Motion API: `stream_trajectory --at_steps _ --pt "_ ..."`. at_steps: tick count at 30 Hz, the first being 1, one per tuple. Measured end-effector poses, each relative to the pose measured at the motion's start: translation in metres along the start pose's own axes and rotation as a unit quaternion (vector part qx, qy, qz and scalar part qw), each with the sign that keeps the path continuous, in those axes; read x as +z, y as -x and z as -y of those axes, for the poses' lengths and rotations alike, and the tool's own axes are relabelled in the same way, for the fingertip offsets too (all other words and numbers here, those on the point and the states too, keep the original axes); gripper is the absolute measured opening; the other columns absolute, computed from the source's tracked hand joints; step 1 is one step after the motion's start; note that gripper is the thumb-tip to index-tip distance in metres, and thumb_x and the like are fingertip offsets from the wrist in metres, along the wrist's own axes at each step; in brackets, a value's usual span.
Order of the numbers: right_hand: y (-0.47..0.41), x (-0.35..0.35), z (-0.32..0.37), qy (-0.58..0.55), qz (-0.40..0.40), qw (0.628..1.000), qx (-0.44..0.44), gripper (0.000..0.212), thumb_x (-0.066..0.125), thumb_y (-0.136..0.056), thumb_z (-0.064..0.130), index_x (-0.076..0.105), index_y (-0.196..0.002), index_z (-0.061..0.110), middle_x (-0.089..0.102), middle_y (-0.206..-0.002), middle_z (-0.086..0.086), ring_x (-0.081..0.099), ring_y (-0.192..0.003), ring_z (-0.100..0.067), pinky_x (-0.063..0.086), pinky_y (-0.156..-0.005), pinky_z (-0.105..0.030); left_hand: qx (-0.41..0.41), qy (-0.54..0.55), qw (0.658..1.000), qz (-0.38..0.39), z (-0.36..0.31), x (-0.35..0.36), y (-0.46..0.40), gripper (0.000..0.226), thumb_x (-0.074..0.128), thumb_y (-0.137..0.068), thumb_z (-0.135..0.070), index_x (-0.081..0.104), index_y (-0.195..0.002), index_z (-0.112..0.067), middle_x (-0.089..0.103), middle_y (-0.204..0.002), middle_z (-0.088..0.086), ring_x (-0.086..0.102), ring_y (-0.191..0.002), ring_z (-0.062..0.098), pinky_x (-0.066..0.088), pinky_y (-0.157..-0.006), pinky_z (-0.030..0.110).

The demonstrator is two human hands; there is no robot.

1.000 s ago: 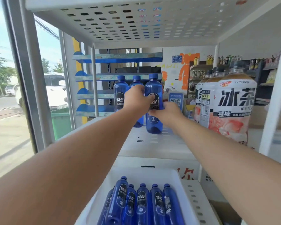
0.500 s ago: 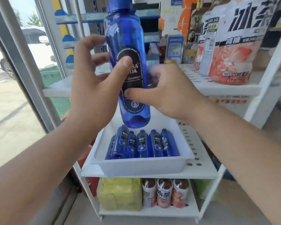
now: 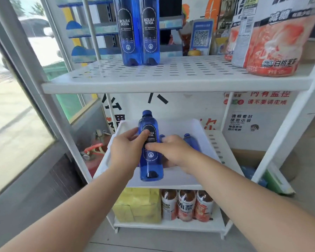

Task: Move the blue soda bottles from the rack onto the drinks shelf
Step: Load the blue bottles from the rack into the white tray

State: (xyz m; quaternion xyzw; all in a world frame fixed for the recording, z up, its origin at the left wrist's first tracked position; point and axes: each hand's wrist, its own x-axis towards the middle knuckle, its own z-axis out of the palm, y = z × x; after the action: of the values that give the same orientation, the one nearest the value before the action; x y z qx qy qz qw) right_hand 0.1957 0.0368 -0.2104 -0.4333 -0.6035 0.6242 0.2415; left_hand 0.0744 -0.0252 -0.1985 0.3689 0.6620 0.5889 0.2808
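Note:
I hold one blue soda bottle (image 3: 150,160) upright, low over the white tray (image 3: 205,135) on the rack's middle level. My left hand (image 3: 125,151) grips its left side, thumb on the black label. My right hand (image 3: 173,151) presses on it from the right, index finger across the label. Further blue bottles lie in the tray, mostly hidden behind my hands; one neck (image 3: 190,141) shows to the right. Two more blue soda bottles (image 3: 131,31) (image 3: 150,31) stand side by side on the perforated upper shelf (image 3: 171,77).
Large peach ice tea bottles (image 3: 273,39) stand on the upper shelf's right end. On the bottom level sit a yellow pack (image 3: 136,206) and three small tea bottles (image 3: 186,204). A glass door (image 3: 16,124) is close on the left, with a red cylinder (image 3: 93,153) by the rack.
Both hands took the front bottle off the upper shelf, where three stood, and carried it down to the tray. The view has tilted downward.

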Motion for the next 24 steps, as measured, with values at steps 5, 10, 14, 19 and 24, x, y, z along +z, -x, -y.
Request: stream_trajectory --at_steps 5,10,14,19,24 --pt "-0.035 -0.014 0.007 0.006 -0.041 0.997 0.060 0.040 0.075 -0.079 0.031 0.064 -0.107 0.006 0.077 -0.099 -0.016 0.076 -0.086 -0.030 0.062 -0.081 -0.047 -0.160 -0.006 0.984 0.072 0.007 0.030 -0.056 0.012 0.068 -0.088 -0.019 0.071 -0.088 -0.008 0.069 -0.089 0.021 0.070 -0.083 0.037 0.057 -0.083 0.055" --pt "-0.060 -0.019 0.002 0.038 -0.012 0.991 0.125 0.032 0.073 -0.082 0.020 0.065 -0.110 0.007 0.075 -0.105 -0.012 0.076 -0.090 -0.027 0.061 -0.084 -0.045 -0.142 -0.138 0.975 0.102 0.023 0.051 -0.080 0.019 0.054 -0.094 -0.014 0.055 -0.075 -0.010 0.056 -0.074 0.006 0.056 -0.067 0.024 0.053 -0.068 0.033" --pt "-0.066 -0.013 -0.002 0.111 -0.016 0.984 0.142 0.030 0.071 -0.076 0.026 0.070 -0.103 0.012 0.077 -0.098 -0.007 0.075 -0.088 -0.023 0.061 -0.073 -0.032 -0.108 -0.212 0.967 0.088 0.037 0.061 -0.088 0.032 0.044 -0.096 -0.023 0.043 -0.064 -0.018 0.046 -0.068 -0.001 0.052 -0.085 0.025 0.049 -0.071 0.033" --pt "-0.081 -0.017 -0.021 0.177 -0.044 0.976 0.121 0.057 0.067 -0.031 0.038 0.068 -0.085 0.020 0.072 -0.104 -0.005 0.071 -0.091 -0.023 0.063 -0.078 -0.038 -0.033 -0.325 0.943 0.069 0.034 0.064 -0.079 0.019 0.046 -0.092 -0.014 0.053 -0.075 -0.009 0.057 -0.076 0.004 0.056 -0.069 0.021 0.047 -0.062 0.028" --pt "-0.039 -0.062 -0.009 0.257 -0.148 0.952 -0.075 0.027 0.067 -0.086 0.037 0.071 -0.104 0.018 0.069 -0.105 0.000 0.066 -0.104 -0.022 0.049 -0.086 -0.030 0.118 -0.315 0.939 -0.072 0.019 0.006 -0.079 0.023 0.048 -0.087 -0.033 0.065 -0.092 -0.018 0.064 -0.085 0.000 0.062 -0.076 0.027 0.052 -0.070 0.029"
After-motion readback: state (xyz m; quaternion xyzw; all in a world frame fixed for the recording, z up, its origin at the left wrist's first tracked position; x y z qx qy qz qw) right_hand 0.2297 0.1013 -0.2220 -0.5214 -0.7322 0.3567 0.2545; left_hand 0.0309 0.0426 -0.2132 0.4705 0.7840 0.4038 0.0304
